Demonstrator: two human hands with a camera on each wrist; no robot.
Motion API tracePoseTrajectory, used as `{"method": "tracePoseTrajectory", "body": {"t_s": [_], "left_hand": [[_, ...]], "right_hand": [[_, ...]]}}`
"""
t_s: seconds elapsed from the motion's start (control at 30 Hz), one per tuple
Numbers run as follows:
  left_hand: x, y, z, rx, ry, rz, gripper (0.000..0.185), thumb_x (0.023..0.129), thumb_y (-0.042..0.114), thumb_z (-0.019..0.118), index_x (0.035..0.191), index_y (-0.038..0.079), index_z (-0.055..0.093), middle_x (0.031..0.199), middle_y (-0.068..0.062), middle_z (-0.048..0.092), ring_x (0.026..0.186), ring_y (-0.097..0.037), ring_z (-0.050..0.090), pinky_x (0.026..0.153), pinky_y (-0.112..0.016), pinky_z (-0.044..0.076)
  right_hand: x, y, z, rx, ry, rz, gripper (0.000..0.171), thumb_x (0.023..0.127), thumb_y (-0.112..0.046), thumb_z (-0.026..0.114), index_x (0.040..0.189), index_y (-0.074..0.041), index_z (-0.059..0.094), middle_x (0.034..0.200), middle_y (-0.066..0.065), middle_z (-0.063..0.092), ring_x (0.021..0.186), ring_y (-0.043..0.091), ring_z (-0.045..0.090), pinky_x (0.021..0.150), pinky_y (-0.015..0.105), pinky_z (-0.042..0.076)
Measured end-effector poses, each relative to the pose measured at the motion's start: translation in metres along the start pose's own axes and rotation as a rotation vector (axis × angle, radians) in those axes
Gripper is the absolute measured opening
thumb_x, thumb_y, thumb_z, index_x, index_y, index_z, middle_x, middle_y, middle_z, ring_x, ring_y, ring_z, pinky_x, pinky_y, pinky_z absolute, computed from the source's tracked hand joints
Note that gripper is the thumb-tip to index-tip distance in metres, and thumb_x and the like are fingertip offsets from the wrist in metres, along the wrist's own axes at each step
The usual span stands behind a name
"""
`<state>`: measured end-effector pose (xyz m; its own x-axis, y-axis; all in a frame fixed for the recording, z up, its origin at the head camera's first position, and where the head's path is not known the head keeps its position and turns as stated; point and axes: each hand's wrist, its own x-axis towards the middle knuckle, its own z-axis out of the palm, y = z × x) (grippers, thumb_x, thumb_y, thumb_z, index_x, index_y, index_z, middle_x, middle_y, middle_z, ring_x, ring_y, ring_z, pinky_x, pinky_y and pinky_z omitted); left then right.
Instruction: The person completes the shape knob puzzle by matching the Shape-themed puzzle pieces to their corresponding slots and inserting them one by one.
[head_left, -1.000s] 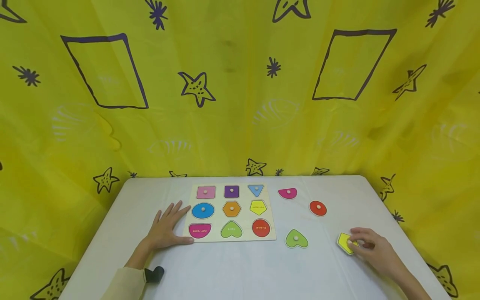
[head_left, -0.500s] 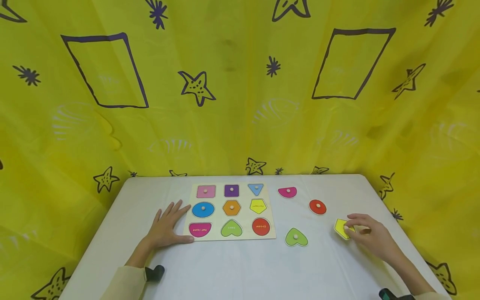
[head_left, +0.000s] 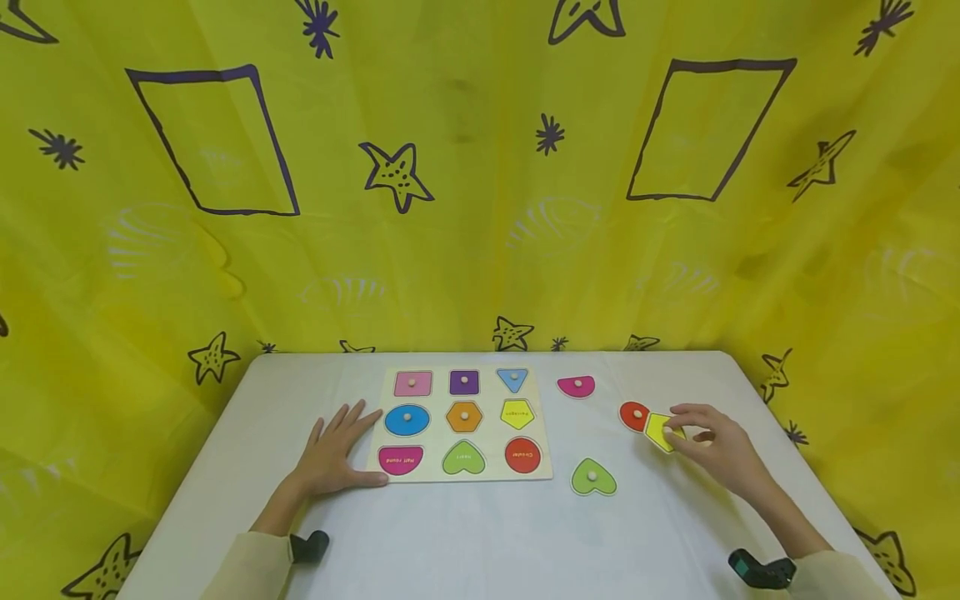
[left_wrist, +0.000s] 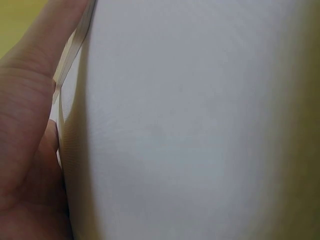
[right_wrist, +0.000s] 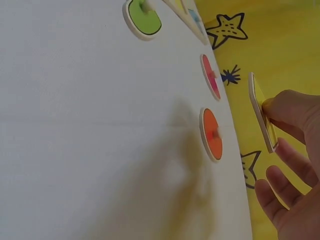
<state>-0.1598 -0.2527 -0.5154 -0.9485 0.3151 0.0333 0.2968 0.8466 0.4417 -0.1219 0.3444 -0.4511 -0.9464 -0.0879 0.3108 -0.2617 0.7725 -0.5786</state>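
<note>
My right hand (head_left: 701,442) pinches a yellow pentagon piece (head_left: 660,431) and holds it in the air, just right of the red circle piece (head_left: 635,416). In the right wrist view the yellow pentagon piece (right_wrist: 262,112) hangs above the red circle piece (right_wrist: 211,134). My left hand (head_left: 333,450) lies flat on the white table (head_left: 480,533), fingers spread, thumb touching the left edge of the wooden shape board (head_left: 465,423). The board's yellow pentagon, pink half-round, green heart and red circle slots carry no knobs. The left wrist view shows only the left hand (left_wrist: 30,125) against the board edge.
A green heart piece (head_left: 592,478) and a pink half-round piece (head_left: 576,386) lie loose on the table right of the board. Yellow patterned cloth (head_left: 480,167) walls the table on the back and sides. Black wrist straps show near the front edge.
My right hand lifted the yellow pentagon piece off the table and carried it leftward and away from me, up beside the red circle piece. The left hand stayed still.
</note>
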Motion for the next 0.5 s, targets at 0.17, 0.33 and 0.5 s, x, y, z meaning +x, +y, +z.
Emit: {"method": "tracePoseTrajectory", "body": {"t_s": [0.17,0.33,0.5], "left_hand": [[-0.001,0.0,0.0,-0.002,0.016,0.003,0.111,0.066,0.07,0.081,0.156,0.016,0.045,0.164,-0.023,0.03,0.151,-0.05,0.017,0.115,-0.077,0.004],[-0.001,0.0,0.001,-0.003,0.032,0.005,0.11,0.066,0.07,0.081,0.155,0.016,0.046,0.164,-0.023,0.032,0.151,-0.051,0.018,0.115,-0.078,0.004],[0.0,-0.001,0.003,-0.007,0.026,0.007,0.111,0.066,0.071,0.081,0.156,0.016,0.045,0.164,-0.023,0.031,0.151,-0.05,0.017,0.115,-0.077,0.003]], "right_hand": [[0.012,-0.007,0.008,0.007,0.003,0.002,0.013,0.089,-0.016,0.082,0.1,-0.01,0.079,0.122,0.013,0.069,0.105,-0.012,0.046,0.076,0.021,0.056],[0.025,-0.014,0.016,0.018,0.0,-0.007,0.013,0.09,-0.015,0.081,0.1,-0.008,0.079,0.122,0.014,0.069,0.109,0.017,0.059,0.077,0.024,0.056],[0.037,-0.023,0.021,0.042,-0.016,0.001,0.013,0.09,-0.014,0.08,0.101,-0.007,0.079,0.122,0.015,0.068,0.113,0.034,0.06,0.078,0.029,0.057]]}}
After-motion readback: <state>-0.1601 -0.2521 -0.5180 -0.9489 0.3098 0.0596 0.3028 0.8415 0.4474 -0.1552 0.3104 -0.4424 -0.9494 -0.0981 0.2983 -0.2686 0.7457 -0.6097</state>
